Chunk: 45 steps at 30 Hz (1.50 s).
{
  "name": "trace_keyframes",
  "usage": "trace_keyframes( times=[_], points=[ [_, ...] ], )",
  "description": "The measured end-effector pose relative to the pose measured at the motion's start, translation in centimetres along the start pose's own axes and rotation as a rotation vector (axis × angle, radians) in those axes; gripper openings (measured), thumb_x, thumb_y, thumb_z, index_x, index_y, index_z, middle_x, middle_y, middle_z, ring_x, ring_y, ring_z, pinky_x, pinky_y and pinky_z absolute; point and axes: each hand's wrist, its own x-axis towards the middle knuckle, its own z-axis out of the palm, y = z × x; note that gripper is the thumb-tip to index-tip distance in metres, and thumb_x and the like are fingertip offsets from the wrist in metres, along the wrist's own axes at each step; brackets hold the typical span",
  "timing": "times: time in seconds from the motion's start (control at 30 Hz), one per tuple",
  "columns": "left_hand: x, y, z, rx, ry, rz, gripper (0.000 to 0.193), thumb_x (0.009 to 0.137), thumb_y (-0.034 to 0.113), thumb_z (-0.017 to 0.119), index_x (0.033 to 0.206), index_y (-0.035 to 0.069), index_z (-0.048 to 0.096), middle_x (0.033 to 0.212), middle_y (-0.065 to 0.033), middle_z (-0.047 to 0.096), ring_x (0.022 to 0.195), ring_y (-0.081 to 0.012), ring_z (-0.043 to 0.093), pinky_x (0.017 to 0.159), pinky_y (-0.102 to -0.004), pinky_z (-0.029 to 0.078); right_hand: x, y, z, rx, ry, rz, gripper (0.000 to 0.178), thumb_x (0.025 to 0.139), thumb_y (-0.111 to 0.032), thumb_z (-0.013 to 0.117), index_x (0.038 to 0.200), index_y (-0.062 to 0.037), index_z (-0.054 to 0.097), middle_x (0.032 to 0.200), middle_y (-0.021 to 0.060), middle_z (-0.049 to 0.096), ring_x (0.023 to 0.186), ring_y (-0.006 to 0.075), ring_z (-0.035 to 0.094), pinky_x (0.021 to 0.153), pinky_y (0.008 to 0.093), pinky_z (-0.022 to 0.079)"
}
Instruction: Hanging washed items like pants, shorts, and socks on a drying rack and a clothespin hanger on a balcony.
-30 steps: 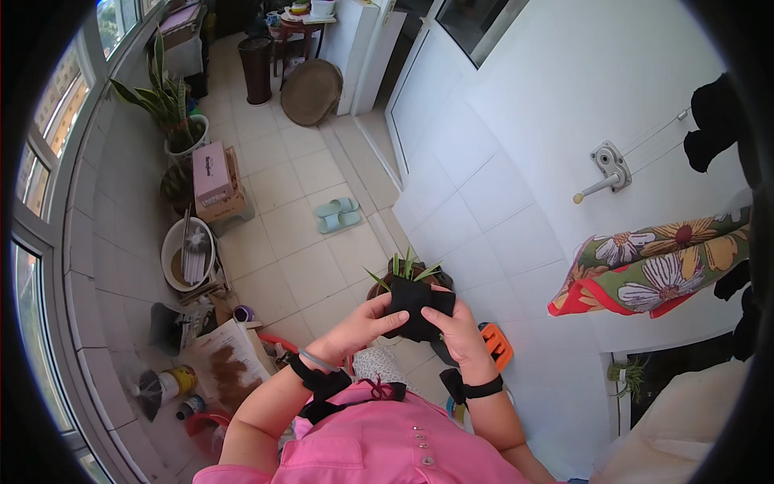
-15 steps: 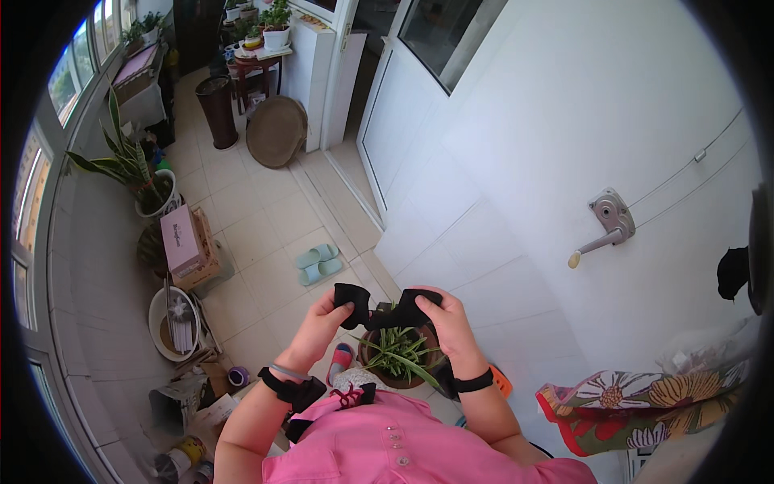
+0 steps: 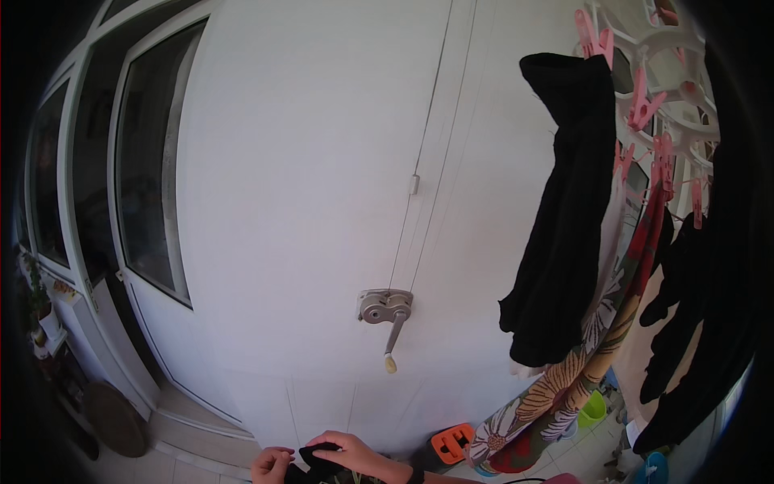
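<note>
Both hands are low in the view, close together at the lower edge. My right hand [image 3: 348, 453] grips a black sock [image 3: 321, 458], with the thumb and fingers closed over its upper edge. My left hand [image 3: 272, 465] is closed in a pinch just left of it, against the dark fabric. The sock's lower part is cut off by the frame edge. Another black sock [image 3: 564, 185] hangs at the right from a pink clothespin [image 3: 595, 39] on a white plastic drying rack [image 3: 673, 39].
A flowered cloth [image 3: 556, 387] and more black garments [image 3: 685, 323] hang at the right. A metal hand crank [image 3: 387, 310] with cables is fixed to the white wall. An orange-and-black object [image 3: 451, 444] and a green bucket [image 3: 592, 409] stand below. A white door [image 3: 173, 339] is at the left.
The view has swung right and up from the floor to the wall and hanging laundry. My hands, which stretched the black sock between them, now appear lower and nearer each other.
</note>
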Motion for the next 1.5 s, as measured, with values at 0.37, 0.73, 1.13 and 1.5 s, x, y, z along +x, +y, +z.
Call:
trace_keyframes(
  times=[0.37, 0.73, 1.13, 1.5],
  points=[
    [7.8, 7.3, 0.6, 0.21, -0.725, 0.185, 0.024, 0.089, 0.013, 0.063, 0.107, -0.002, 0.062, 0.081, -0.0065, 0.066, 0.07, -0.0117, 0.06, 0.063, -0.0261, 0.05, 0.6, -4.1, 2.8, -0.167, 0.549, -0.18, 0.018, 0.087, -0.018, 0.066, 0.099, -0.0049, 0.065, 0.087, 0.0091, 0.065, 0.077, 0.015, 0.061, 0.068, 0.0285, 0.05],
    [11.5, 17.3, 5.2, 0.174, -1.027, 0.341, 0.021, 0.083, 0.014, 0.071, 0.094, -0.004, 0.066, 0.069, -0.0045, 0.06, 0.063, -0.0087, 0.049, 0.059, -0.0233, 0.042, -8.0, -28.5, 4.2, -1.092, 0.868, -0.544, 0.021, 0.085, -0.009, 0.065, 0.105, -0.0038, 0.062, 0.099, 0.0095, 0.062, 0.081, 0.0231, 0.06, 0.067, 0.029, 0.047],
    [3.4, 38.5, 15.0, -0.086, -1.336, 0.849, 0.018, 0.091, 0.012, 0.061, 0.1, -0.004, 0.061, 0.079, 0.0013, 0.062, 0.069, -0.0028, 0.053, 0.063, -0.0191, 0.045, -11.1, -44.6, -0.8, -0.712, 1.356, -0.288, 0.061, 0.092, -0.025, 0.055, 0.14, 0.0046, 0.033, 0.131, 0.0137, 0.049, 0.114, 0.0201, 0.051, 0.1, 0.0309, 0.039],
    [2.0, 39.6, 25.5, -0.089, -1.3, 0.878, 0.025, 0.091, 0.013, 0.059, 0.11, -0.003, 0.059, 0.089, -0.0024, 0.064, 0.08, -0.0077, 0.057, 0.073, -0.0228, 0.046, -12.0, -50.4, -10.1, -0.918, 1.456, -0.033, 0.039, 0.088, -0.032, 0.062, 0.093, 0.0065, 0.061, 0.08, 0.0096, 0.063, 0.069, 0.0163, 0.061, 0.068, 0.0286, 0.052]
  ],
)
